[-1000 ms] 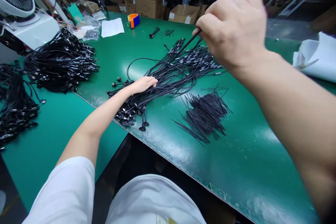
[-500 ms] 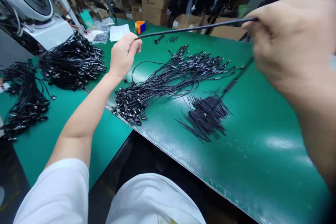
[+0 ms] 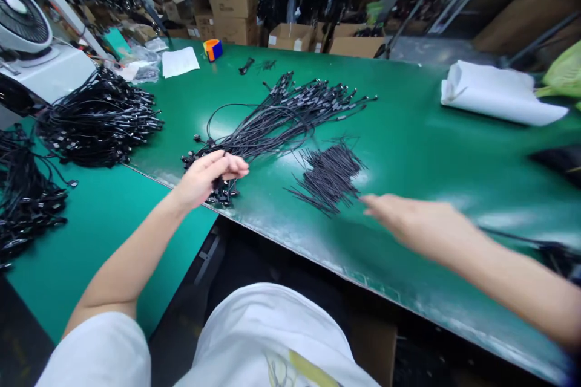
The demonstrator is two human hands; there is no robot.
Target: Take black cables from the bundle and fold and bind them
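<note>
My left hand hovers over the connector ends of a bundle of black cables, its fingers loosely bent and apart with nothing seen in them. Some plugs show beneath it. To the right, my right hand points its fingertips at the edge of a pile of short black ties. Motion smears these fingers, and whether they pinch a tie is unclear. Behind the right forearm, a black cable lies on the green table, partly hidden.
Two more heaps of black cables lie at the left, near a white fan. A paper sheet and an orange-blue tape roll sit at the back. White wrapping lies far right; cardboard boxes stand behind.
The cable stretched between my hands is no longer in the left one. My left hand dropped to the connector ends; my right hand came down beside the ties. The view swung right.
</note>
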